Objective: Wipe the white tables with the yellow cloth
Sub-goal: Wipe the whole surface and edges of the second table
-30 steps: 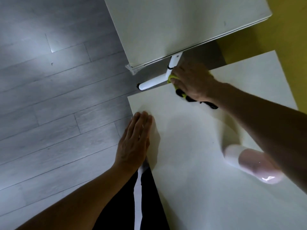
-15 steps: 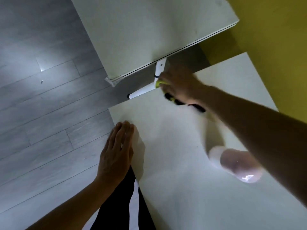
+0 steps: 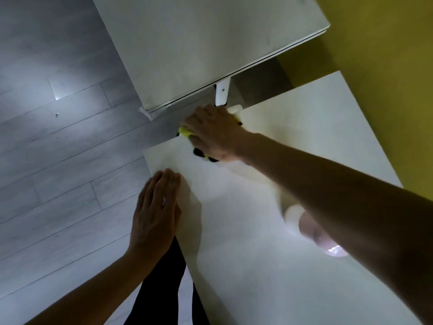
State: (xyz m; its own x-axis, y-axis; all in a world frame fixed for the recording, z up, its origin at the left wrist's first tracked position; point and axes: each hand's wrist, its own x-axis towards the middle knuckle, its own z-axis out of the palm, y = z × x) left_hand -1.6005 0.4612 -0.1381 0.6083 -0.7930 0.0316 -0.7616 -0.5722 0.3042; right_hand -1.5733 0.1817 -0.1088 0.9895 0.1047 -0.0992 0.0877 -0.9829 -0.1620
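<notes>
My right hand [image 3: 214,133] presses the yellow cloth [image 3: 185,132] onto the far edge of the near white table [image 3: 246,231], close to its far left corner. Only a yellow corner and some dark trim of the cloth show under the fingers. My left hand [image 3: 157,209] lies flat, fingers together, on the table's left edge and holds nothing. A second white table [image 3: 199,43] stands just beyond, across a narrow gap.
A pale pink and white bottle [image 3: 311,231] lies on the near table under my right forearm. A white leg [image 3: 221,93] of the far table shows in the gap. A yellow wall [image 3: 386,78] is on the right, grey plank floor [image 3: 58,160] on the left.
My right hand has slid the cloth leftward along the table's far edge, nearer the corner. The view has shifted; my left hand stays flat on the left edge.
</notes>
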